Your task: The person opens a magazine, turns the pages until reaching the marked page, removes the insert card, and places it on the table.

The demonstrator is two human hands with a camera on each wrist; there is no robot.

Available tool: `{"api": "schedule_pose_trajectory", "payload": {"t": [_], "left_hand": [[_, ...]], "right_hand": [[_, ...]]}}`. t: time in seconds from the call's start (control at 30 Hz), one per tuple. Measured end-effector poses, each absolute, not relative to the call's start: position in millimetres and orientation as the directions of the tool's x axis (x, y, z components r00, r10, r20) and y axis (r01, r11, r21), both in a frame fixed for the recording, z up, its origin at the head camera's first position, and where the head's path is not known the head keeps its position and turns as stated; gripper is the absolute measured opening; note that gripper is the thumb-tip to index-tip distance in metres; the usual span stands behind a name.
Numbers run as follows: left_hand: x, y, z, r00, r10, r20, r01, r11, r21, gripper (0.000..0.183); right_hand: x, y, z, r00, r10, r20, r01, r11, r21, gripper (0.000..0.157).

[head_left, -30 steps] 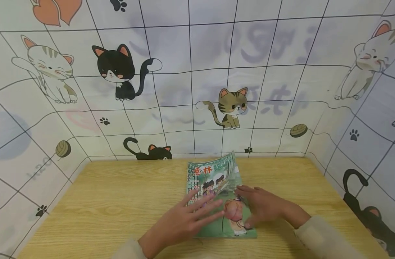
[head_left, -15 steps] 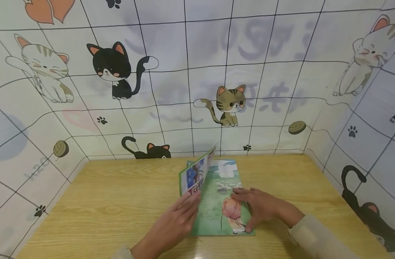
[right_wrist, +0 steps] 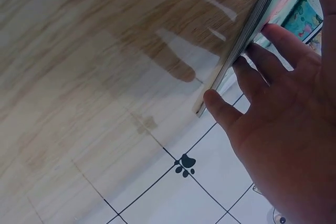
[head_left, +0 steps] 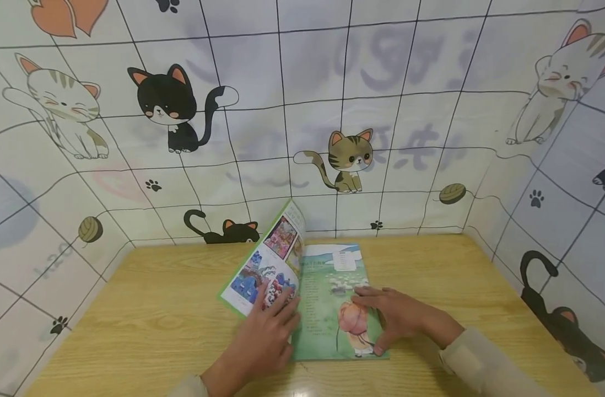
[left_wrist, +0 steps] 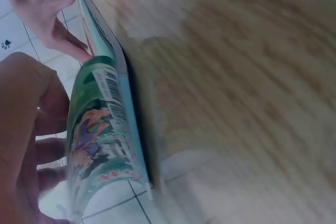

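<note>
A magazine (head_left: 317,309) lies open on the wooden table, its green page with a pink lotus drawing facing up. The front cover (head_left: 275,264) is turned over to the left, its inside with colourful photos showing and its far corner raised. My left hand (head_left: 265,336) presses on this cover with extended fingers. Seen from the left wrist, the cover's outer side with a barcode (left_wrist: 113,90) bows upward beside the fingers. My right hand (head_left: 401,317) rests on the right edge of the lotus page, fingers spread. In the right wrist view its fingertips touch the magazine's page edges (right_wrist: 252,19).
The wooden tabletop (head_left: 154,309) spreads out on both sides of the magazine. Behind it and at the sides stand white walls (head_left: 263,121) with a black grid and printed cats.
The cover has swung from right to left, showing first the illustrated front and now the inside. My left hand moved left with it; the right hand stayed on the page's right edge.
</note>
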State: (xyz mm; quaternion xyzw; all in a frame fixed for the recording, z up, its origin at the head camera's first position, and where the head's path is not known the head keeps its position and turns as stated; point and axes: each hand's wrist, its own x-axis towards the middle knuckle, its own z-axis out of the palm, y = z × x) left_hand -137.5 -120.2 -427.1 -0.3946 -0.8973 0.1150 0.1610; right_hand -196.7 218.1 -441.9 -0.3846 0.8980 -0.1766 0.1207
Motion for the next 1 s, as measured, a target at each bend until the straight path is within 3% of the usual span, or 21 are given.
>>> {"api": "schedule_pose_trajectory", "payload": {"t": [0.2, 0.53, 1.0], "left_hand": [[-140.7, -126.1, -435.3, -0.712, 0.666, 0.221, 0.645, 0.746, -0.169, 0.043], [-143.4, -126.1, -445.2, -0.789, 0.554, 0.264, 0.565, 0.824, -0.041, 0.047], [-140.6, -126.4, -452.9, -0.826, 0.519, 0.221, 0.548, 0.831, 0.099, 0.046]], "right_hand": [[-196.7, 215.9, -437.3, -0.681, -0.726, -0.097, -0.647, 0.659, -0.384, 0.107], [-197.1, 213.9, -435.6, -0.675, -0.73, -0.106, -0.654, 0.659, -0.372, 0.108], [-196.5, 214.7, -436.4, -0.678, -0.724, -0.126, -0.642, 0.667, -0.379, 0.11]]}}
